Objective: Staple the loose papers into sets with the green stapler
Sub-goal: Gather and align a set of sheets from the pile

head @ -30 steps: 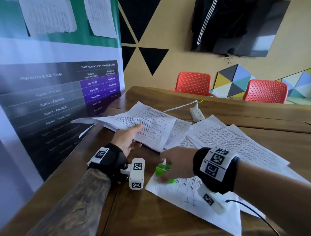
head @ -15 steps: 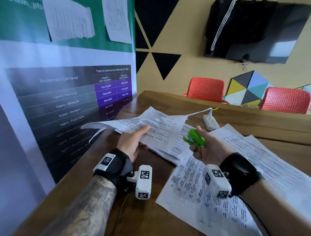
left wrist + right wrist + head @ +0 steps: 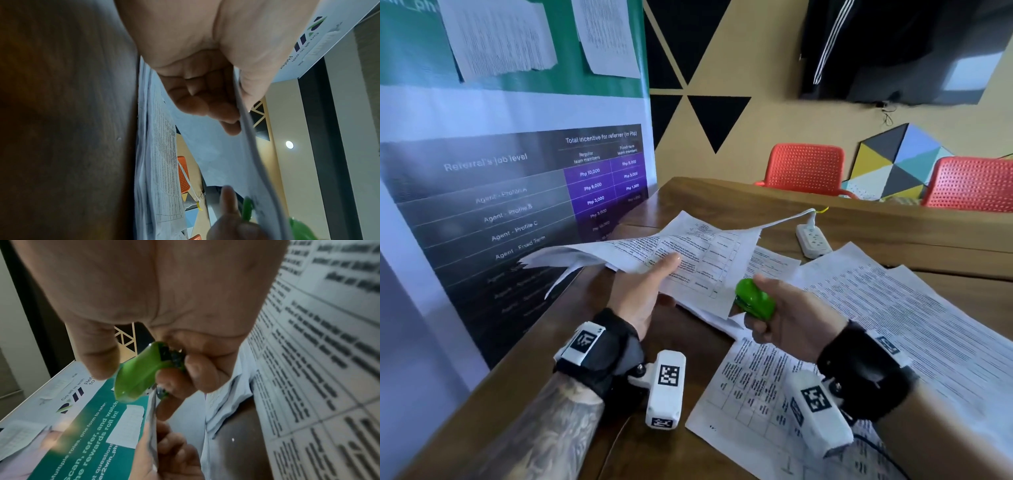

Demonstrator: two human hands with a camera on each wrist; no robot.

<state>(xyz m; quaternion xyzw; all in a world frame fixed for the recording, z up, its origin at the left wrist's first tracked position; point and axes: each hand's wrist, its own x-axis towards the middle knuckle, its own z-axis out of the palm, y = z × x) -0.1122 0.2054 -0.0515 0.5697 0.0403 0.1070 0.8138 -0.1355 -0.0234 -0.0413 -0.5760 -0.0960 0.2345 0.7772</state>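
Observation:
My left hand [image 3: 654,284] pinches a set of printed papers [image 3: 698,253] and holds it lifted off the wooden table [image 3: 722,198], thumb on top and fingers [image 3: 205,104] underneath. My right hand [image 3: 784,308] grips the small green stapler [image 3: 755,299], thumb on its top. The stapler's mouth is at the near right corner of the lifted set. In the right wrist view the paper edge [image 3: 153,410] enters the mouth of the green stapler [image 3: 139,374]. Whether the stapler is pressed down I cannot tell.
More loose printed sheets [image 3: 893,308] are spread over the right of the table, and one sheet [image 3: 750,387] lies under my right wrist. A white power strip [image 3: 813,241] sits behind the papers. A tall banner [image 3: 517,205] stands along the left edge. Red chairs [image 3: 808,168] stand beyond.
My right hand picked the green stapler up off the near sheet, lifted it and brought it to the corner of the set. My left hand raised the papers a little.

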